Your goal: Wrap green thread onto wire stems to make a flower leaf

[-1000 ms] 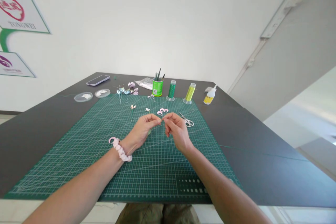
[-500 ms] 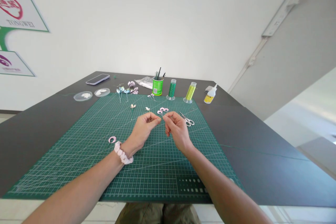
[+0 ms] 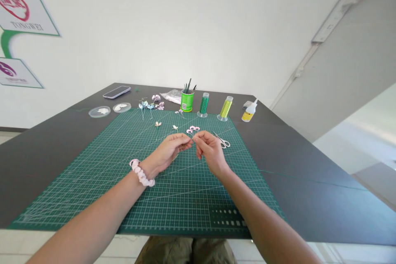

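Observation:
Over the green cutting mat [image 3: 102, 189], my left hand [image 3: 171, 148] and my right hand [image 3: 212, 150] meet at the fingertips. Several pink ring-shaped petals [image 3: 192, 129] on thin stems stand up just beyond the fingers. My right thumb and forefinger pinch the stems from the right. The left thumb and fingers close on them from the other side, largely hiding the lower ends. White-handled scissors [image 3: 225, 143] lie right of my right hand, partly covered by it. A loose pink ring petal [image 3: 133, 161] shows beside the pale scrunchie [image 3: 142, 175] on my left wrist.
Small flowers [image 3: 158, 124] lie on the mat. Behind stand a green can of tools [image 3: 187, 102], a green thread spool [image 3: 203, 105], a yellow-green spool [image 3: 225, 108] and a glue bottle [image 3: 249, 112]. Shallow dishes [image 3: 99, 111] and a phone [image 3: 116, 92] are at left.
My left fingers have straightened and moved slightly right, closer to the right fingertips. The left wrist has shifted, so the scrunchie now partly covers the loose petal. The view has tilted slightly.

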